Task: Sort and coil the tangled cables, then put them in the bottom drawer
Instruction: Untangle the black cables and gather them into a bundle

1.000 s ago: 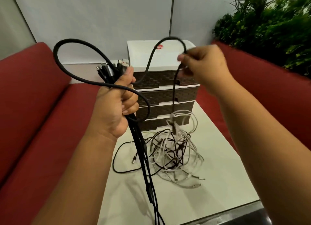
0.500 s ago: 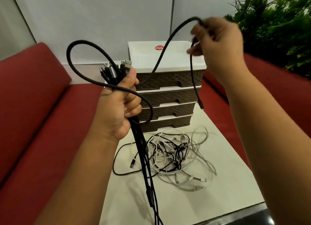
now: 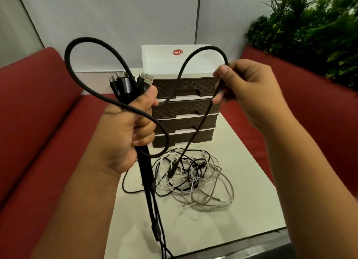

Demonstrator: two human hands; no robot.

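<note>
My left hand point(image 3: 127, 130) grips a bundle of black cables point(image 3: 126, 86), plug ends sticking up and tails hanging down past the table's front edge. One thick black braided cable point(image 3: 81, 45) loops from that bundle to the left and arches over to my right hand point(image 3: 249, 88), which pinches it near its free end. Its plug dangles over a tangled pile of white, grey and black cables point(image 3: 195, 177) on the table. Behind the pile stands a brown drawer unit point(image 3: 186, 107) with a white top; its bottom drawer point(image 3: 184, 140) is closed.
The white table point(image 3: 248, 200) is narrow, with red sofa cushions point(image 3: 38, 142) along the left and right sides. A green plant point(image 3: 310, 30) fills the back right. A grey wall stands behind the drawer unit.
My right hand has come down and toward the left from its raised position, lowering the black cable's free end, which now hangs over the tangled pile. My left hand stays put.
</note>
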